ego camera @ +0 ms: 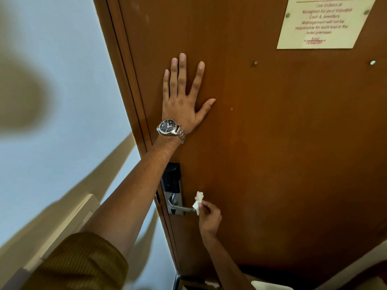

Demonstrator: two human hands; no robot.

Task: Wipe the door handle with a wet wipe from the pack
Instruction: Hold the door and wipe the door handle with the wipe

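2 hands are at work on the wooden door (pixel 272 143). Your left hand (pixel 184 97) lies flat against the panel above the lock, fingers spread and straight, holding nothing, with a watch (pixel 168 127) on the wrist. Your right hand (pixel 209 216) is lower down, its fingers curled shut around a small white wet wipe (pixel 198 203), which is bunched up and pressed against the free end of the metal door handle (pixel 185 209). The handle is a horizontal lever sticking out from a silver plate under the dark lock unit (pixel 171 177), close to the door's edge. No pack is clearly visible here; the pale shapes at the bottom edge are too cut off to identify.

Expect the wipe to behave as a soft, limp, damp thing: it weighs almost nothing, folds wherever you pinch it, and will slide easily over smooth metal. Held as a wad at 1 corner, it covers little surface, so you would likely do better wrapping it around the lever and gripping through it. The lever itself is rigid but probably sprung, so pressing down may swing it; squeeze around it rather than pushing. Most of the lever, towards the plate, looks unwiped as yet.
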